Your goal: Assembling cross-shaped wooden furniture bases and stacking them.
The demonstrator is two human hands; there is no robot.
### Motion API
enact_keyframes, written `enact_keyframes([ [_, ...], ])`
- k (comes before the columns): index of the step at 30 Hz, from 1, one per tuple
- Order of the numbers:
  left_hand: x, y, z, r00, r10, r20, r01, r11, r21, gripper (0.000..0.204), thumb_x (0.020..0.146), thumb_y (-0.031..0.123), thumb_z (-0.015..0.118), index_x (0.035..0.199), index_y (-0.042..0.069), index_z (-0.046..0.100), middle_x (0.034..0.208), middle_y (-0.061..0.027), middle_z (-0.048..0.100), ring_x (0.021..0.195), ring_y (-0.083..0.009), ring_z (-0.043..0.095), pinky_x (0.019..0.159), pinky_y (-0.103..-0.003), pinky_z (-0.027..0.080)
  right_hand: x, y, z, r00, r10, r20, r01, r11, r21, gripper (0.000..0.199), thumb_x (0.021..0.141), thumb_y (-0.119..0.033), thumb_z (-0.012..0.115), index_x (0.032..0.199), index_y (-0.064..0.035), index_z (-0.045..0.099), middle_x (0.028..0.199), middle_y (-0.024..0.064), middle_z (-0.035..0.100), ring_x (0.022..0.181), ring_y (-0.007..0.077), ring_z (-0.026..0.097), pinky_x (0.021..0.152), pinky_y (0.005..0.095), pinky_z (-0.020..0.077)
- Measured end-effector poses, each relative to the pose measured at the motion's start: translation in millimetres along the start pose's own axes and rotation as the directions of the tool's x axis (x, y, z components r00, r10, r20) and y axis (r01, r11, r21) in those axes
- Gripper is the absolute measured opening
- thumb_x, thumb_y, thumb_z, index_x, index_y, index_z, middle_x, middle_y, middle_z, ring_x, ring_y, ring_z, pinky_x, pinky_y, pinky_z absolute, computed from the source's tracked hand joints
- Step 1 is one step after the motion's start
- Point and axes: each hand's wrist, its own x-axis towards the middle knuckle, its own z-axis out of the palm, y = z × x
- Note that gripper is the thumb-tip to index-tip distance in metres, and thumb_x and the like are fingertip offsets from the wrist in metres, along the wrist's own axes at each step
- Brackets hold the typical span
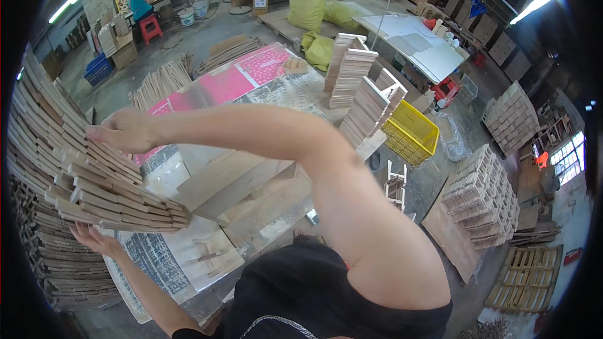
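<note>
Far left stands a tall bank of thin, pale-brown wooden slats (50,132). Beside it, the left hand (94,238) is palm up with fingers spread, an unclenched grip under the near bundle; contact cannot be confirmed. That layered bundle of narrow, pale wooden slats (125,204) is at the left end of the paper-covered surface (157,263). Slats appear stiff and dry, probably light singly but heavy and prone to sliding together; hold is best taken beneath and across the ends. The right hand (129,130) has curled fingers at the upper slats; whether its grip is loaded cannot be told. Print on the covering is illegible. Farther right, a brown cardboard carton (260,0) bears a white label, too small to read.
</note>
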Motion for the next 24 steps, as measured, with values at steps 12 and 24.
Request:
enact_keyframes([
  [12, -221.1, 66.8, -66.9, 0.813, -0.532, -0.238, 0.578, 0.788, 0.210, 0.054, 0.109, 0.033, 0.041, 0.150, -0.002, 0.038, 0.138, -0.0204, 0.054, 0.121, -0.0311, 0.059, 0.103, -0.046, 0.047, -329.4, 35.0, -225.4, 0.895, 0.094, -0.436, -0.372, 0.696, -0.614, 0.013, 0.088, -0.013, 0.075, 0.088, -0.0005, 0.073, 0.075, 0.0128, 0.069, 0.070, 0.0308, 0.068, 0.067, 0.0397, 0.0537],
  [24, -342.1, 185.8, 16.4, 0.642, -0.753, 0.144, 0.695, 0.651, 0.305, 0.044, 0.102, 0.008, 0.059, 0.143, -0.002, 0.048, 0.122, -0.0104, 0.062, 0.099, -0.0142, 0.063, 0.081, -0.027, 0.051, -315.1, 110.4, -149.9, 0.980, 0.117, -0.162, -0.196, 0.721, -0.665, 0.011, 0.087, -0.012, 0.075, 0.094, -0.0031, 0.074, 0.091, 0.0122, 0.071, 0.089, 0.0291, 0.067, 0.078, 0.0392, 0.0546],
])
